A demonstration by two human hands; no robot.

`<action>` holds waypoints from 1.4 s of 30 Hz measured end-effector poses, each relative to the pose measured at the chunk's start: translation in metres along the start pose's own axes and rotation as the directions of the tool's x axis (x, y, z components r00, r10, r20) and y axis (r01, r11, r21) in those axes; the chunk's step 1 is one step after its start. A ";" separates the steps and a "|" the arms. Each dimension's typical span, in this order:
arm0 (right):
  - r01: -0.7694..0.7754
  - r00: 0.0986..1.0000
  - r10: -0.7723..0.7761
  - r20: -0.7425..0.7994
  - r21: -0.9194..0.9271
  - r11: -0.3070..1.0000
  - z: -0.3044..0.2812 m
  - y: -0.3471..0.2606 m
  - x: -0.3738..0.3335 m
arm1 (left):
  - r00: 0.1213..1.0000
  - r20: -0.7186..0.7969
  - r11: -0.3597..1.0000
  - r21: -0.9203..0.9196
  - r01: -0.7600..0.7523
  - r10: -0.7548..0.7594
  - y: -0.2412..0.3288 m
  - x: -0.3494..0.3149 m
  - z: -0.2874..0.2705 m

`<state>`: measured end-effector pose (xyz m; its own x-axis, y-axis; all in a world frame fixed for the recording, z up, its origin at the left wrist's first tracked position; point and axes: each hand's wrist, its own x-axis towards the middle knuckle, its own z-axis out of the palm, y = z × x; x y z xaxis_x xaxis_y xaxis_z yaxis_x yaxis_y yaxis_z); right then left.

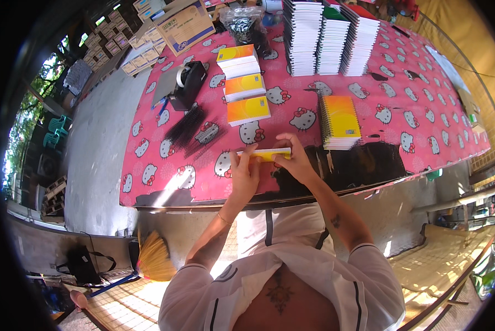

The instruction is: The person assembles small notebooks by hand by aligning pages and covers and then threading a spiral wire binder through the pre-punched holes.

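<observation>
While I look down from my head camera, the table [165, 176] spreads before me under a pink cloth printed with white cat heads. Along the near edge the cloth gives way to a dark patch [380, 165], ragged at its border, and sunlight falls in a stripe to the left. Past the table's left side runs a grey floor [96, 171], with green chairs [57, 128] and stacked boxes [108, 34] beyond it. A broom [155, 259] and a black bag [84, 266] lie low on my left; a tan sheet [457, 38] hangs at the far right.

Near the table's front edge I have a small yellow-and-white pad [269, 155], edge toward me. My left hand [245, 172] has its fingers and thumb closed on the left end, and my right hand [297, 163] pinches the right end, thumb on the near side; my fingers hide parts of both ends.

Straight beyond my hands, three piles of orange-and-yellow pads [248, 112] stand in a row. Left of them are loose black coils [186, 129] and a black tape dispenser [189, 88]. To my right sits a stack of coil-bound notebooks [342, 118], and farther back three tall notebook stacks [302, 41] block part of the view, beside a clear plastic bag [245, 25] and a cardboard box [184, 27].
</observation>
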<state>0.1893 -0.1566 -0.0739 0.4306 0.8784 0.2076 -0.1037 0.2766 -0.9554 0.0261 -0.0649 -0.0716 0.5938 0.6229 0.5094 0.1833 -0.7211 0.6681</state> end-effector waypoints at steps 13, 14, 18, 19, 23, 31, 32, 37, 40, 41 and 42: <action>-0.085 0.986 0.102 0.129 -0.128 0.988 -0.012 -0.003 -0.002 | 0.986 -0.070 0.787 0.611 -0.078 0.152 -0.134 0.062 -0.082; -0.083 0.987 0.102 0.126 -0.152 0.985 -0.015 -0.002 -0.003 | 0.966 -0.076 0.743 0.654 -0.138 0.247 -0.132 0.066 -0.080; -0.066 0.990 0.086 0.108 -0.178 0.982 -0.018 0.002 -0.008 | 0.968 -0.143 0.809 0.581 -0.088 0.208 -0.088 0.072 -0.082; -0.060 0.993 0.077 0.092 -0.175 0.983 -0.019 0.002 -0.008 | 0.983 -0.160 0.877 0.480 -0.005 0.094 -0.074 0.072 -0.078; -0.047 0.995 0.064 0.083 -0.199 0.979 -0.016 -0.004 -0.009 | 0.986 0.042 0.975 0.152 -0.164 0.159 -0.016 0.034 -0.067; 0.022 0.992 0.016 0.121 -0.302 0.953 -0.020 0.001 -0.007 | 0.998 -0.022 0.998 -0.016 -0.058 0.058 -0.015 0.018 -0.060; 0.006 0.993 0.027 0.116 -0.276 0.961 -0.018 -0.001 -0.007 | 0.998 -0.030 0.999 -0.010 -0.049 0.049 -0.015 0.019 -0.059; -0.050 0.992 0.070 0.107 -0.181 0.982 -0.016 -0.004 -0.008 | 1.000 -0.003 0.999 -0.037 -0.015 0.015 -0.013 0.023 -0.058; -0.027 0.993 0.053 0.110 -0.221 0.975 -0.018 0.000 -0.008 | 0.998 0.026 0.998 -0.030 -0.057 0.058 -0.012 0.029 -0.059; -0.034 0.992 0.059 0.112 -0.212 0.977 -0.019 0.000 -0.007 | 0.997 0.032 0.997 -0.037 -0.069 0.070 -0.012 0.030 -0.059; -0.040 0.991 0.065 0.115 -0.204 0.978 -0.019 0.000 -0.007 | 0.996 0.038 0.996 -0.044 -0.082 0.083 -0.011 0.032 -0.059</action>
<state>0.2028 -0.1704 -0.0796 0.3173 0.9333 0.1681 0.0643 0.1557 -0.9857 -0.0036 -0.0192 -0.0307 0.6360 0.5489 0.5424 0.0999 -0.7556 0.6474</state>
